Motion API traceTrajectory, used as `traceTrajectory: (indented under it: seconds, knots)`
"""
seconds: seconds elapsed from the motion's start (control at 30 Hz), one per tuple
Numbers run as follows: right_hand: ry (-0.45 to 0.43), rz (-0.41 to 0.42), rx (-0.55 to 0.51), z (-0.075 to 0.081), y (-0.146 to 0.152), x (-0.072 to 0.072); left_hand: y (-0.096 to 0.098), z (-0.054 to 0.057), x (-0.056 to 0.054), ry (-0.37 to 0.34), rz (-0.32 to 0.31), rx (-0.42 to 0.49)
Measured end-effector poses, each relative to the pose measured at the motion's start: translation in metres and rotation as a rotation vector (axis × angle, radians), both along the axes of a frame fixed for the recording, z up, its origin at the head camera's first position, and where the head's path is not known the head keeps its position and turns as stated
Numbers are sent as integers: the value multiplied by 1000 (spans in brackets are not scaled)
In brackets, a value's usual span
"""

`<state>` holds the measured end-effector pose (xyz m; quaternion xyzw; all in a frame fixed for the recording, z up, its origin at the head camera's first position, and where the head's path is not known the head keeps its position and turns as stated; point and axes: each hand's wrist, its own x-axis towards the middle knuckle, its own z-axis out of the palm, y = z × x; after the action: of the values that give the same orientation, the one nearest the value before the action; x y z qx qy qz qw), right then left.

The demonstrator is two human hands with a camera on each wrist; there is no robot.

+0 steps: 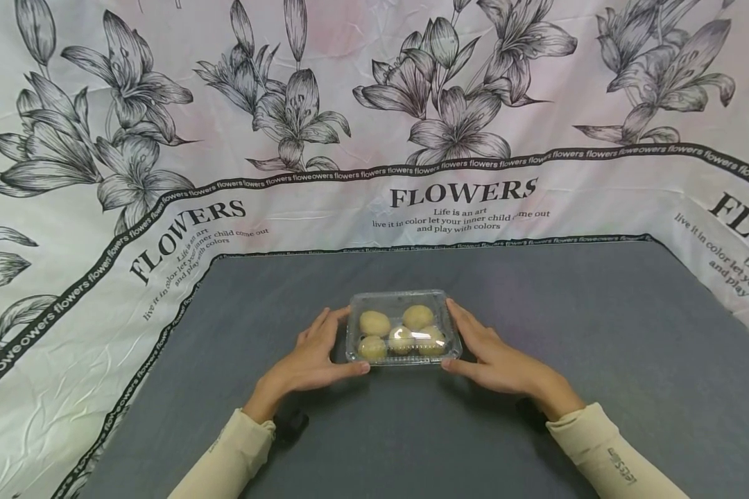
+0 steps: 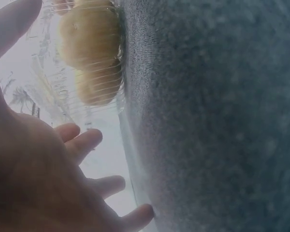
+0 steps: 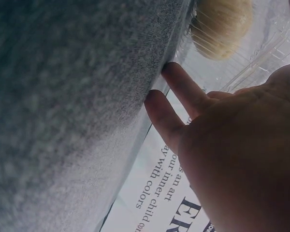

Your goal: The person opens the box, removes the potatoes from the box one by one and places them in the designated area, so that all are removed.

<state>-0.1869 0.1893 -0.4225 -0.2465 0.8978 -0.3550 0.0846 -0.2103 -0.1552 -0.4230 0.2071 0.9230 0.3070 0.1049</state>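
A clear plastic clamshell box with a ridged front edge sits on the grey table, its lid down. Inside it lie several pale yellow, rounded, potato-like pieces. My left hand is at the box's left side, index fingertip by the side wall and thumb along the front corner. Opposite it, my right hand has its fingers along the right side and its thumb at the front right corner. The left wrist view shows the left fingers spread. In the right wrist view, two right fingertips are down at the tabletop.
The grey tabletop spreads around the box. Behind and beside it hangs a white cloth printed with lilies and the word FLOWERS. A dark printed band runs along the cloth's lower edge at the table's back.
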Motion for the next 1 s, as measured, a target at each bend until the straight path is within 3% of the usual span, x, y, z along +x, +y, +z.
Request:
traceTrajectory:
  seconds: [0.53, 1.0]
  knots:
    - [-18, 2, -5, 1, -2, 1, 0, -3, 1, -17, -15, 17]
    - [-94, -5, -14, 2, -2, 0, -2, -1, 1, -12, -51, 33]
